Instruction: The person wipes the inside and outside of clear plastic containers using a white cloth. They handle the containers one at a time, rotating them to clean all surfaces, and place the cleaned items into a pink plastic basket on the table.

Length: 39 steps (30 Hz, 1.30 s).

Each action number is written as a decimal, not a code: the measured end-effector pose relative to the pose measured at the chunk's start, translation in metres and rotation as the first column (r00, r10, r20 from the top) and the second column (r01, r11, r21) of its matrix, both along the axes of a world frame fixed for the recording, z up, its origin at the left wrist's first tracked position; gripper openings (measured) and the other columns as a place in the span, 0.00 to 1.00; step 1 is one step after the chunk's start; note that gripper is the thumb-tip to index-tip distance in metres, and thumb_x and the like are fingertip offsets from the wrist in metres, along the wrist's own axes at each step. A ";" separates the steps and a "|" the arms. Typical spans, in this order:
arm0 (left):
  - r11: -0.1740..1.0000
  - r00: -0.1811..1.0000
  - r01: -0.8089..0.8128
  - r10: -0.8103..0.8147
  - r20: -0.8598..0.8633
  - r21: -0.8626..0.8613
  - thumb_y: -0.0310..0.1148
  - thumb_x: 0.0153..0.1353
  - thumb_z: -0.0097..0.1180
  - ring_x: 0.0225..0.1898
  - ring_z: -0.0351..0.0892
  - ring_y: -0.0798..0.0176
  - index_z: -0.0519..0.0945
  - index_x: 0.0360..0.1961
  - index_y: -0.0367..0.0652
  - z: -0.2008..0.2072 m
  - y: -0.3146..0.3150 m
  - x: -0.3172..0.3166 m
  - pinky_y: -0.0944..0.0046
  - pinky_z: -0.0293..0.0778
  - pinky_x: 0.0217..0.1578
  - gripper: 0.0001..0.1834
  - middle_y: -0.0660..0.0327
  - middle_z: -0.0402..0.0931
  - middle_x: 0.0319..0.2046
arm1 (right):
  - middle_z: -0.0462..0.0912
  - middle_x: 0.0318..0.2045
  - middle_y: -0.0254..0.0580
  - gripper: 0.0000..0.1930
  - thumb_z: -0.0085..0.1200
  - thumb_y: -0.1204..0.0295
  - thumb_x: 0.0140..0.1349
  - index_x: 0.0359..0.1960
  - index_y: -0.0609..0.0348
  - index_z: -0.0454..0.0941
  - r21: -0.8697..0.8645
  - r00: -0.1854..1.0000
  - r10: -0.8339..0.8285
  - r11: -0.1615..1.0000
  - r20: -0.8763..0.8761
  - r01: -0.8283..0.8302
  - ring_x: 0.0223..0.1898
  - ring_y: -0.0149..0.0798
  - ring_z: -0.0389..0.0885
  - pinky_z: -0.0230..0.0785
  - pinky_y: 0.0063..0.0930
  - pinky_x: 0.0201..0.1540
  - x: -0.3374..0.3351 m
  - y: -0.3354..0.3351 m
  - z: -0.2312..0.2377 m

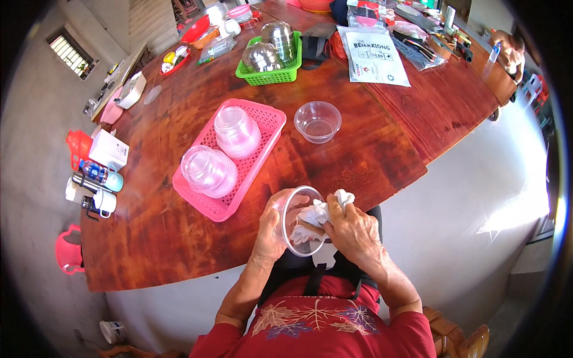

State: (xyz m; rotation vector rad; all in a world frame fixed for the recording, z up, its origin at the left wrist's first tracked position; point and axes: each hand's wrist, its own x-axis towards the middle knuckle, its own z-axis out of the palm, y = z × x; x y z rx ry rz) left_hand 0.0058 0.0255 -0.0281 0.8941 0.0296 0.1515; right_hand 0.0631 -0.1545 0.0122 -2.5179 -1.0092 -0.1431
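Note:
Tilted on its side near the table's front edge is a clear plastic bowl (290,206), held round its outside by my left hand (272,224). My right hand (352,230) grips a white cloth (314,213), part of which is pushed inside the bowl. Another clear bowl (317,122) stands upright on the table just beyond my hands. To the left, a pink perforated basket (261,173) carries two upside-down stacks of clear bowls, a nearer stack (209,172) and a farther stack (237,132).
The brown wooden table (143,238) spreads ahead and left. Farther back are a green basket (268,76) with metal bowls and a white plastic package (376,56). Mugs and bottles, including a white mug (105,203), line the left edge. Another person (510,53) is at the far right.

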 end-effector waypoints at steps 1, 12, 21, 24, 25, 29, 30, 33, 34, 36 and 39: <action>0.999 1.000 0.026 -0.026 0.003 -0.046 0.55 0.62 0.47 0.53 0.72 0.48 0.60 0.61 0.40 0.001 0.002 -0.001 0.51 0.77 0.44 0.36 0.46 0.68 0.55 | 0.75 0.37 0.55 0.26 0.57 0.66 0.53 0.53 0.65 0.69 -0.038 1.000 -0.018 0.999 -0.004 0.017 0.33 0.46 0.80 0.76 0.34 0.25 -0.002 -0.005 0.004; 0.993 0.994 -0.033 0.020 -0.109 -0.116 0.59 0.60 0.48 0.58 0.68 0.57 0.59 0.63 0.37 0.008 -0.009 -0.009 0.56 0.67 0.57 0.41 0.53 0.67 0.57 | 0.69 0.46 0.56 0.28 0.56 0.71 0.49 0.55 0.55 0.68 0.372 0.993 0.116 0.921 0.017 -0.115 0.38 0.48 0.79 0.78 0.32 0.28 -0.012 0.029 0.006; 0.997 0.998 -0.030 0.034 -0.057 0.067 0.60 0.59 0.50 0.57 0.68 0.58 0.61 0.61 0.40 -0.002 -0.013 -0.013 0.58 0.69 0.55 0.39 0.54 0.67 0.56 | 0.72 0.33 0.51 0.15 0.58 0.68 0.48 0.33 0.68 0.74 -0.051 0.980 0.193 0.980 0.046 -0.191 0.30 0.44 0.80 0.75 0.27 0.24 -0.017 0.027 -0.002; 0.993 0.998 -0.016 0.023 -0.052 0.117 0.62 0.59 0.47 0.55 0.71 0.54 0.62 0.60 0.38 -0.007 -0.013 -0.013 0.54 0.69 0.54 0.41 0.51 0.68 0.55 | 0.74 0.28 0.49 0.13 0.58 0.68 0.51 0.36 0.62 0.75 0.101 0.959 0.275 0.959 -0.076 -0.267 0.26 0.50 0.80 0.76 0.34 0.28 -0.013 0.025 -0.013; 0.994 0.999 0.019 -0.013 -0.053 0.106 0.65 0.58 0.45 0.55 0.71 0.53 0.62 0.60 0.37 -0.005 -0.010 -0.014 0.53 0.69 0.54 0.43 0.51 0.68 0.55 | 0.75 0.29 0.49 0.12 0.58 0.69 0.51 0.37 0.60 0.75 0.176 0.928 0.344 0.932 -0.147 -0.318 0.26 0.51 0.79 0.76 0.35 0.28 -0.010 0.024 -0.014; 0.999 0.996 0.047 -0.047 -0.077 -0.007 0.69 0.60 0.34 0.50 0.74 0.44 0.60 0.61 0.37 -0.001 -0.009 -0.012 0.47 0.70 0.51 0.45 0.46 0.68 0.54 | 0.74 0.29 0.47 0.15 0.58 0.74 0.51 0.42 0.55 0.75 0.576 0.870 0.470 0.757 -0.150 -0.309 0.28 0.52 0.78 0.76 0.42 0.30 -0.015 0.033 -0.017; 0.997 0.996 0.038 -0.043 -0.082 -0.062 0.69 0.60 0.32 0.50 0.74 0.42 0.60 0.61 0.37 0.000 -0.011 -0.010 0.46 0.70 0.51 0.45 0.46 0.68 0.54 | 0.73 0.29 0.46 0.15 0.58 0.75 0.51 0.42 0.55 0.75 0.650 0.876 0.466 0.707 -0.129 -0.280 0.29 0.51 0.78 0.76 0.42 0.30 -0.016 0.038 -0.017; 0.991 0.994 0.074 -0.082 -0.073 -0.108 0.67 0.62 0.29 0.54 0.70 0.42 0.60 0.61 0.38 0.000 -0.012 -0.009 0.45 0.66 0.54 0.42 0.46 0.67 0.55 | 0.71 0.30 0.44 0.16 0.58 0.75 0.48 0.41 0.61 0.75 0.513 0.958 0.275 0.812 0.083 -0.278 0.28 0.46 0.78 0.75 0.36 0.28 -0.015 0.048 -0.012; 0.992 0.993 0.074 -0.083 -0.085 -0.105 0.66 0.63 0.29 0.55 0.69 0.43 0.61 0.61 0.38 0.000 -0.013 -0.010 0.46 0.65 0.55 0.42 0.46 0.67 0.56 | 0.70 0.30 0.44 0.16 0.58 0.74 0.47 0.41 0.62 0.75 0.451 0.962 0.246 0.849 0.123 -0.275 0.28 0.45 0.78 0.75 0.34 0.27 -0.014 0.049 -0.013; 0.999 0.991 0.036 -0.040 -0.127 -0.026 0.64 0.63 0.32 0.58 0.66 0.51 0.62 0.61 0.37 -0.005 -0.010 -0.013 0.52 0.63 0.58 0.41 0.49 0.66 0.57 | 0.71 0.30 0.45 0.16 0.57 0.72 0.45 0.39 0.63 0.76 0.364 0.965 0.207 0.896 0.163 -0.254 0.28 0.42 0.79 0.75 0.30 0.25 -0.012 0.047 -0.010; 0.995 0.985 0.013 -0.031 -0.173 -0.101 0.60 0.63 0.42 0.57 0.68 0.57 0.61 0.61 0.39 -0.006 -0.012 -0.014 0.56 0.64 0.58 0.38 0.53 0.67 0.57 | 0.71 0.28 0.43 0.16 0.58 0.72 0.45 0.38 0.63 0.76 0.210 0.974 0.155 0.959 0.164 -0.188 0.25 0.38 0.80 0.75 0.28 0.23 -0.013 0.046 -0.011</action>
